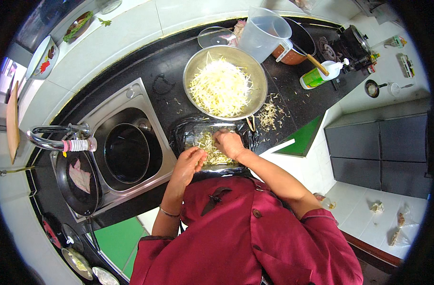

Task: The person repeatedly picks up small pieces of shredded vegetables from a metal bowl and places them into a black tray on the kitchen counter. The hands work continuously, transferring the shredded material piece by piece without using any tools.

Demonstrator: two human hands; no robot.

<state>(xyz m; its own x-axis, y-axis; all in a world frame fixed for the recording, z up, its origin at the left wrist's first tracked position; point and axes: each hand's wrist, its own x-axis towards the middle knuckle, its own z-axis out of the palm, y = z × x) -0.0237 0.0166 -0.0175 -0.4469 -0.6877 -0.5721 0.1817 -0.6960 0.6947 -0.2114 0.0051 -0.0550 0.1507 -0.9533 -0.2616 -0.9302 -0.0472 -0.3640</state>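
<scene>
A clear plastic tray (192, 132) of bean sprouts (213, 151) sits right before me, with black plastic wrap around it. My right hand (228, 142) reaches into the tray from the right, fingers bent down at the sprouts. At the tray's left side is my left hand (192, 161), its thumb and fingertips drawn together. Whether either hand pinches a sprout is too small to make out. Just beyond the tray stands a metal mesh strainer (192, 67) heaped with pale bean sprouts (222, 87). Thin brownish sprout scraps (270, 114) lie loose to its right.
On the left, a steel sink (145, 107) holds a dark pan (127, 153); a frying pan (76, 181) with a pinkish cloth rests beside it, under the faucet (56, 137). Behind the strainer are a plastic jug (263, 35), a pot (292, 57) and a pump bottle (320, 75).
</scene>
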